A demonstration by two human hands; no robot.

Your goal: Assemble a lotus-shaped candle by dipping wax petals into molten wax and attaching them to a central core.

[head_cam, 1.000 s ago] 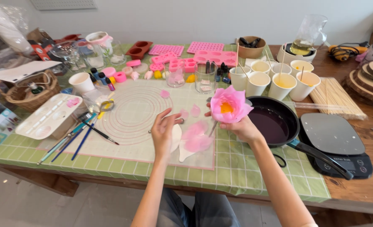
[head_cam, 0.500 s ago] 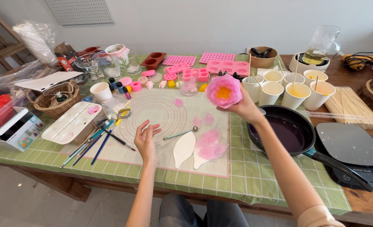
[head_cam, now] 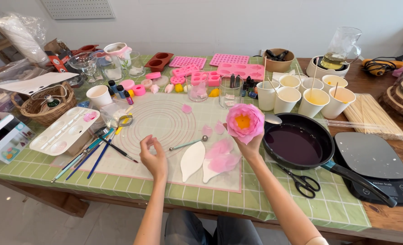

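The right hand (head_cam: 251, 146) lifts a pink flower (head_cam: 245, 121) above the surface (head_cam: 133, 190), just left of the black pan (head_cam: 299, 145), fingers clamped under its base so the petals are not crushed and the open face tilts toward the camera for a look. The flower is layered, rounded petals curling around a yellow centre, waxy in look. The left hand (head_cam: 153, 156) hovers over the white mat (head_cam: 165, 122), holding nothing, fingers loosely curled and slightly apart. Near it lie a ball tool (head_cam: 188, 144), white leaf-shaped pieces (head_cam: 192, 159) and loose pink petals (head_cam: 222, 156), kept within reach on the mat.
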